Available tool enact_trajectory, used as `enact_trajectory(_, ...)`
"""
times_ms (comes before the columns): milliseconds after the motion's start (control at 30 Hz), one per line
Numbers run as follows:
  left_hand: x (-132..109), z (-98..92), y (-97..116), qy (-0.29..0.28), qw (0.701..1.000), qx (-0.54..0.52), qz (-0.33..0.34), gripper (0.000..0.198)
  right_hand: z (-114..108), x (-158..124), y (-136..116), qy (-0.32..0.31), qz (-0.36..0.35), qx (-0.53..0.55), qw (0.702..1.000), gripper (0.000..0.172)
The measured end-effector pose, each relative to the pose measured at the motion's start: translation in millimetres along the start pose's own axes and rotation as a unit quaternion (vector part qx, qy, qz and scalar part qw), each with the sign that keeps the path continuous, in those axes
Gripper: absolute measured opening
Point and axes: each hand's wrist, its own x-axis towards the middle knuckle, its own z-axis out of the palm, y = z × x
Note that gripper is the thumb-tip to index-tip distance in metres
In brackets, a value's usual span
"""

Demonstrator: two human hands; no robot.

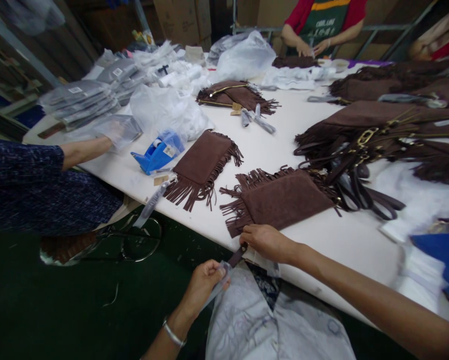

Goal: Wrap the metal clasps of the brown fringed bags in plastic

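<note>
At the table's front edge, my right hand (264, 241) pinches one end of a dark brown strap (236, 256), close to a small metal stud. Lower and to the left, my left hand (206, 280) is closed on a transparent plastic sleeve (222, 275), which surrounds the strap's other end. Just beyond my right hand lies a brown fringed suede bag (284, 197), flat on the table. Another brown fringed bag (204, 156) rests further left, with a tag and a plastic-wrapped strap (151, 204) hanging over the edge.
A blue tape dispenser (157, 152) stands left of the bags. Several brown bags (374, 125) with straps are heaped at right. Stacked wrapped packages (82, 100) and loose plastic (164, 107) fill the far left. A co-worker's arm (85, 151) reaches in; another person (322, 30) works opposite.
</note>
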Motion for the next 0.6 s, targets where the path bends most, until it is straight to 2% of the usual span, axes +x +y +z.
enact_trajectory(167, 20, 30.0, 14, -0.006, 1.0, -0.006, -0.011, 0.029, 9, -1, 6, 0.012, 0.004, 0.04, 0.999, 0.023)
enact_trajectory(300, 29, 48.8, 24, -0.008, 0.999, -0.015, -0.033, 0.03, 5, -7, 6, 0.021, 0.009, 0.029, 0.999, 0.02)
enact_trajectory(433, 26, 49.5, 32, 0.0, 0.999, 0.011, -0.036, 0.028, -5, -18, 7, 0.069, 0.059, -0.057, 0.994, 0.02)
enact_trajectory(600, 24, 49.3, 43, 0.006, 0.998, 0.057, 0.005, 0.025, -5, -19, 16, 0.063, 0.076, -0.072, 0.993, 0.02)
